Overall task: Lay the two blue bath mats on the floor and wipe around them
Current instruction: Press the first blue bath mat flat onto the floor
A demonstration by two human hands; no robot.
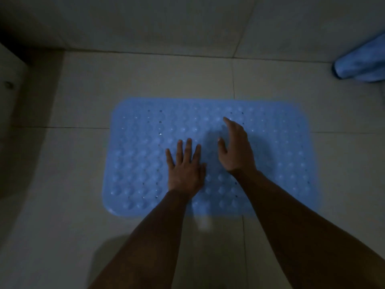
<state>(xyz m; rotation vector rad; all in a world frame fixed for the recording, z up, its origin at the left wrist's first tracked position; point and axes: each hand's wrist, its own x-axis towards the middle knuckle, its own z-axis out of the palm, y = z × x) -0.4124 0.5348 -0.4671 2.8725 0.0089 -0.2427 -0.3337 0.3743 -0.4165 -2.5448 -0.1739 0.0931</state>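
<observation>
Two bare forearms are reaching forward from the bottom edge, over pale floor tiles (68, 205). The left hand (185, 167) is lying palm down with its fingers spread wide, pressing flat on the blue bath mat (141, 159) and holding nothing. Just to its right, the right hand (236, 149) is standing on its outer edge with fingers extended and close together, thumb apart, also holding nothing; whether it is touching the mat is unclear in the dim light.

The mat is lying flat under both hands, a rounded rectangle covered in raised bubbles and rows of small holes. Its long axis is running left to right across the view.

Beyond the hands, the tiled wall (187, 28) is rising behind the mat. Far to the right of the right hand, a blue bundle (362, 63) is sitting by the wall. Well left of the left hand, a dark recess is showing.
</observation>
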